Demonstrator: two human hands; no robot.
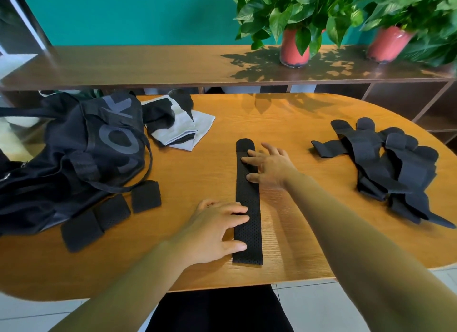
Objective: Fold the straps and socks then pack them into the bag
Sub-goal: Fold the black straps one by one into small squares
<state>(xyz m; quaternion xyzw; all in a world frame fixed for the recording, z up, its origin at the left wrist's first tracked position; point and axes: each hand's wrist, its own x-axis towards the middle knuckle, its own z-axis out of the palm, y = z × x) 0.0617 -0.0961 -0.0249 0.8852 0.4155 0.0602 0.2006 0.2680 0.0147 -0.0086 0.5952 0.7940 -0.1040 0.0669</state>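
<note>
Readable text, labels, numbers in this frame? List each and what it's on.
"OK": large grey letters printed sideways on the black fabric bag; a third letter, perhaps another O, is partly lost in a fold.
No other text visible.

A long strap (248,208) lies flat on the table (309,124) in the middle of the frame, running from the near edge toward the back. The left hand (215,230) rests on its lower half from the left, and the right hand (269,168) rests on its upper half from the right. A bag (81,153) sits at the left, with three folded straps (113,211) in a row along its lower right edge. Socks (178,126) lie just right of the bag's top. A pile of straps (395,168) lies at the right. Behind the table stands a shelf (148,64), with two potted plants (295,47) on it at the upper right.
</note>
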